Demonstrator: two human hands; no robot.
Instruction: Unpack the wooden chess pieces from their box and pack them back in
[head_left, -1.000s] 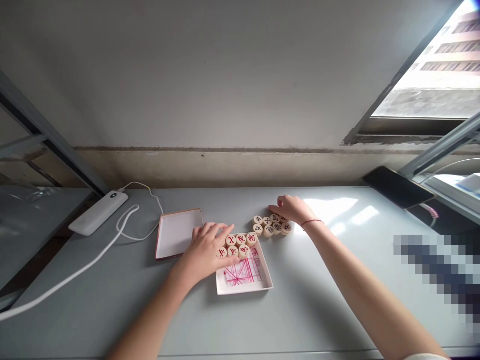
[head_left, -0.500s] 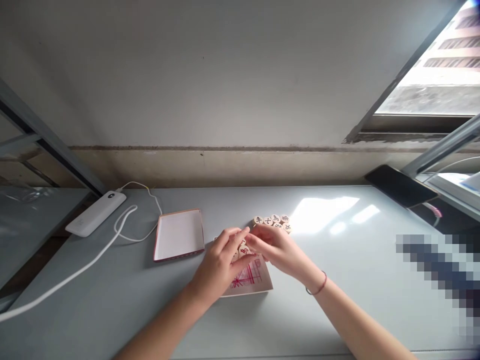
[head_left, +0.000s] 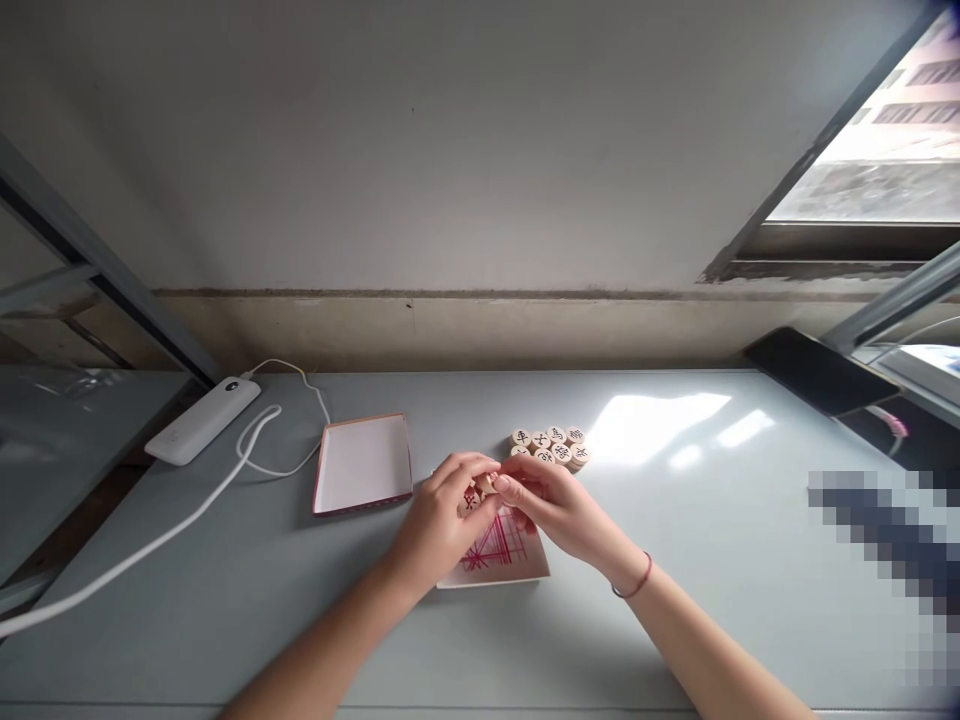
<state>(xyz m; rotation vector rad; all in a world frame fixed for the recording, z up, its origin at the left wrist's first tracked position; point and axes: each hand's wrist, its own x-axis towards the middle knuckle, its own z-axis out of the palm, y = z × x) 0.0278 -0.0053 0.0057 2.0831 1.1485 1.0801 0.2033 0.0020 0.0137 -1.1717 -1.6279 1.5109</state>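
Note:
My left hand [head_left: 442, 520] and my right hand [head_left: 551, 505] meet over the far end of a shallow white box tray [head_left: 517, 568] with a red-lined sheet inside. Both hands' fingertips pinch at round wooden chess pieces with red marks [head_left: 480, 490] in the tray. Most of those pieces are hidden under my fingers. A cluster of several black-marked chess pieces [head_left: 551, 446] lies on the table just beyond my right hand.
An open box lid with a red rim [head_left: 364, 475] lies left of the tray. A white power bank [head_left: 202, 420] with a looping white cable [head_left: 150, 545] sits at the far left. A dark phone [head_left: 817, 370] rests at the far right by the window.
My right hand has left the black-marked pile and come back to the tray, joining my left hand over the red-marked pieces. My left fingers have gone from flat to pinching.

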